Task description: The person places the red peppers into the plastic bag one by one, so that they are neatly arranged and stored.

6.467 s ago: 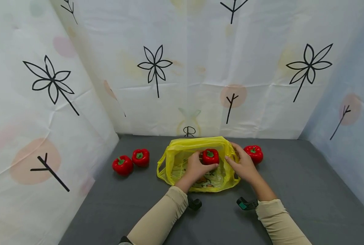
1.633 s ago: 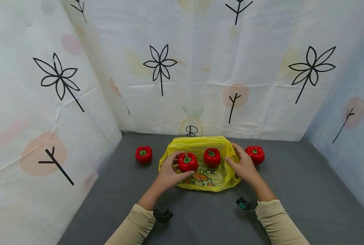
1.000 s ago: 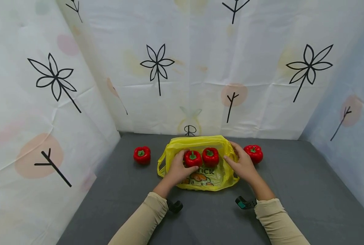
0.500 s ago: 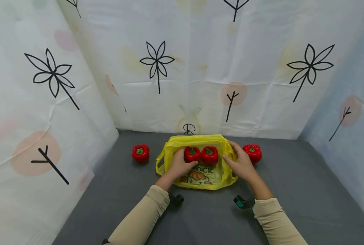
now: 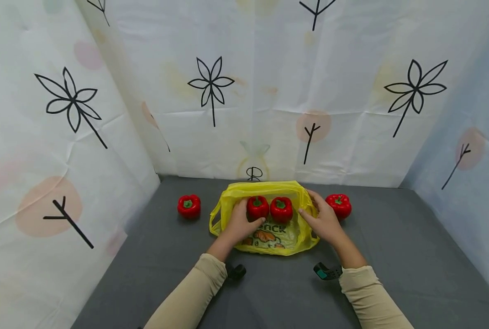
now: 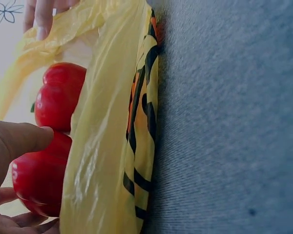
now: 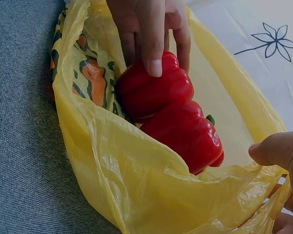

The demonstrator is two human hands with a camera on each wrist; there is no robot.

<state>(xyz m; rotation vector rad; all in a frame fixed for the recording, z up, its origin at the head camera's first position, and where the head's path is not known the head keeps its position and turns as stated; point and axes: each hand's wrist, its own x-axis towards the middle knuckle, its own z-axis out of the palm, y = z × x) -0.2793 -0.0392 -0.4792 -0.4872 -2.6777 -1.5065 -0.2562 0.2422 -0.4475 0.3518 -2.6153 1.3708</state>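
A yellow plastic bag (image 5: 223, 201) lies with its mouth wide on the grey table, two red bell peppers inside. My left hand (image 5: 239, 223) reaches into it and grips the left bell pepper (image 5: 258, 208), thumb on the near side and fingers behind, as the right wrist view shows. Touching that one is the second bell pepper (image 5: 281, 209), its green stem up. At the bag's right edge, my right hand (image 5: 323, 220) pinches the plastic rim, the thumb inside and the fingers outside, partly hidden behind the film (image 7: 263, 180).
One red bell pepper (image 5: 189, 206) stands on the table left of the bag. Another bell pepper (image 5: 339, 206) stands just behind my right hand. White patterned cloth walls (image 5: 351, 151) bound the grey table (image 5: 392, 256) at the back and sides.
My left hand has brought a bell pepper from the table's left side into the bag, beside the one set there earlier. My right hand has stayed at the bag's rim.
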